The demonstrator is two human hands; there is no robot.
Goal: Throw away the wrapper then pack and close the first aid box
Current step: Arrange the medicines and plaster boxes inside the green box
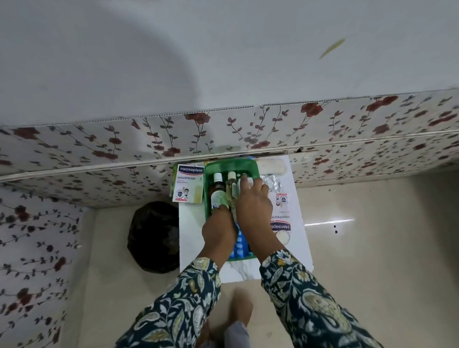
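Observation:
A green first aid box [231, 165] lies open on a small white table [238, 271]. Inside it lie a brown bottle with a white cap [218, 184], a pale yellow bottle [231, 185] and a blue blister strip [240, 243]. My left hand [218, 232] reaches into the box and its fingertips rest on the lower end of the brown bottle. My right hand [253, 200] lies over the pale bottle with fingers spread on something white; what it grips is hidden. A Hansaplast packet [187, 182] lies left of the box. Another Hansaplast packet [281, 217] lies to the right.
A dark bin lined with a black bag [153, 236] stands on the floor left of the table. A silver foil strip [272, 182] and a beige pad [271, 166] lie behind the right packet. A floral-patterned ledge [251, 127] runs behind the table. My foot [240, 314] is below.

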